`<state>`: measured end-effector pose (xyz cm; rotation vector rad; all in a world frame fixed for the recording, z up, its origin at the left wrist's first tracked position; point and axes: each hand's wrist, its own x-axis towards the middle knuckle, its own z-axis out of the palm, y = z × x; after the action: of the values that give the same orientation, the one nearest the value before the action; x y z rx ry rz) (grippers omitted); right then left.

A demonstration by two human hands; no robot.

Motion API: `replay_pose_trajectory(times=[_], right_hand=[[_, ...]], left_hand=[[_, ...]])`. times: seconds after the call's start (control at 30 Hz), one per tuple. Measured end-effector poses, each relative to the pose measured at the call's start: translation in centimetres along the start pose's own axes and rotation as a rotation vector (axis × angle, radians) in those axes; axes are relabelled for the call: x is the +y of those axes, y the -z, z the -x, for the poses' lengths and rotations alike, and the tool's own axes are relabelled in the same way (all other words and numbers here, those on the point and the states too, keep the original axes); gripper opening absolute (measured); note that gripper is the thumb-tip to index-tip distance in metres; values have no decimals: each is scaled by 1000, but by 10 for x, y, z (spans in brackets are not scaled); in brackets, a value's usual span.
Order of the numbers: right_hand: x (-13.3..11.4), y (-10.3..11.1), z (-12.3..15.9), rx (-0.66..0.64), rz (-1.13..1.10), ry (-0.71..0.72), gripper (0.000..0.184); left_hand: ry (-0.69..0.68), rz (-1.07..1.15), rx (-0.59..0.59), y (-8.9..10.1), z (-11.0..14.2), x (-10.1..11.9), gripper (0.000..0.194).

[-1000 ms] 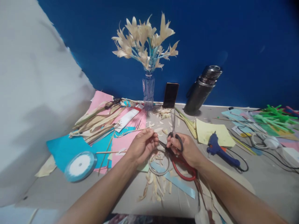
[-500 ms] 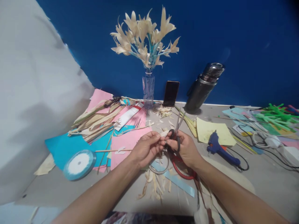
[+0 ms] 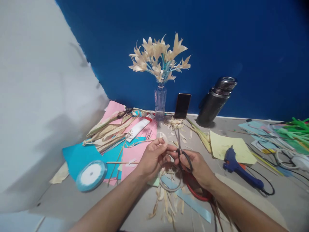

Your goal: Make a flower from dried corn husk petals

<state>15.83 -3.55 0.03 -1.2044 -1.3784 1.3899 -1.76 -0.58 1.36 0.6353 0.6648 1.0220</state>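
My left hand (image 3: 154, 158) is closed in a pinch on a small pale husk piece (image 3: 165, 138), mostly hidden behind the thumb and fingers. My right hand (image 3: 199, 166) grips black-handled scissors (image 3: 178, 138), blades pointing up and away from me. The fingertips of both hands meet or nearly meet. Under the right hand lie larger red-handled scissors (image 3: 201, 196), partly covered. A grey ring (image 3: 170, 189) rests on the table below the left fingers. Near it are a light-blue ribbon strip (image 3: 196, 207) and cut husk scraps (image 3: 169, 206).
Husk flowers (image 3: 159, 53) stand in a clear bottle (image 3: 160, 103). Behind the hands are a phone (image 3: 182, 106) and a leaning flask (image 3: 213, 104). A blue glue gun (image 3: 238, 172) lies right; a ribbon spool (image 3: 91, 175), dried husks (image 3: 111, 132) and coloured paper (image 3: 74, 153) lie left.
My left hand has moved over to my right hand, and the pale husk piece now shows at its fingertips. The scissor blades parted, then drew closer together. The view has shifted.
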Motion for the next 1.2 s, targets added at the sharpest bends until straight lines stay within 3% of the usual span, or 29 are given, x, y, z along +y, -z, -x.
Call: replay_pose_trajectory(times=[0.3,1.2], right_hand=[[2,-7,4,-155,-10,-90,47],[10,-12,5,-114,-22,-151,48]], left_hand=[[-92,-42,90,-3,1,2,24],[-95,-83,174,-6,2,2,24]])
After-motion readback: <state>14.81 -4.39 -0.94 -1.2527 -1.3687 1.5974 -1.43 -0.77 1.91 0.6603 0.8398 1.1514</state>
